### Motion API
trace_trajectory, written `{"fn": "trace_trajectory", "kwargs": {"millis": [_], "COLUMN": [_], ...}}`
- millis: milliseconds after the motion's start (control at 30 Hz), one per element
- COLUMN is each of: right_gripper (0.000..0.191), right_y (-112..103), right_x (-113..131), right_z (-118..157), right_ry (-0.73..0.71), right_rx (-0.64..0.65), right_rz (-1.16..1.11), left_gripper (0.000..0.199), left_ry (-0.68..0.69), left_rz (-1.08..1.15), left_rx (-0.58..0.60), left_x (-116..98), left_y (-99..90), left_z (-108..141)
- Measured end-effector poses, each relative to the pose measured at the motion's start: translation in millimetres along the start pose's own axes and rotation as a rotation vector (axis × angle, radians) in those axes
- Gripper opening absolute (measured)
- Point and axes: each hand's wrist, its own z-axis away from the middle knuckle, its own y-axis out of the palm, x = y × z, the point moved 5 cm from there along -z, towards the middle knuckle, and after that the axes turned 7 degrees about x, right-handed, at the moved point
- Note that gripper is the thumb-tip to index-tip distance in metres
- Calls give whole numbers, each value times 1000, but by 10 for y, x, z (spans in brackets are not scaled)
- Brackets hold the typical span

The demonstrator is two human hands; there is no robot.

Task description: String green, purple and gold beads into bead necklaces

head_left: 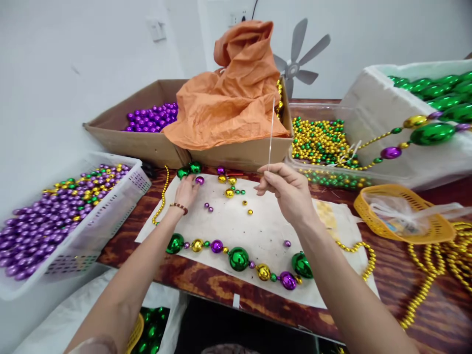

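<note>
Green, purple and gold beads [239,259] lie lined up near the front edge of the white cloth [228,223]; loose gold beads [229,192] sit farther back, apart from that row. The right hand [289,189] pinches a thin needle [272,132], nearly upright. Whether the left hand [186,194] grips the large green beads [195,167] by its fingertips, I cannot tell. Orange sheeting [228,110] partly covers the cardboard box [239,154].

Strand [239,259] grn./gold/prpl.; cloth [228,223] wht. (yel. patch [325,215]).
</note>
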Motion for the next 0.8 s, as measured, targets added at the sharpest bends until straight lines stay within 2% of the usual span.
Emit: {"fn": "trace_trajectory", "kwargs": {"millis": [167, 267, 367, 500, 633, 800], "right_gripper": [14, 14, 16, 19, 18, 15], "right_y": [-27, -114, -187, -196, -220, -316], "right_x": [58, 70, 16, -40, -25, -81], "right_z": [-98, -61, 32, 104, 83, 179], "right_ry": [-13, 1, 50, 76, 63, 57], "right_rx": [39, 54, 46, 71, 49, -13], "right_rz": [76, 129, 173, 199, 220, 209], "left_gripper": [47, 40, 35, 43, 50, 37], "left_ry": [71, 117, 155, 159, 227, 260], "left_rz": [-141, -248, -307, -321, -385, -435], "left_rx": [36, 51, 70, 59, 118, 197], "left_x": [17, 54, 96, 61, -142, -275], "left_y": [189, 305, 335, 257, 264, 373], "left_z": [-219, -313, -361, -322, -188, -118]}}
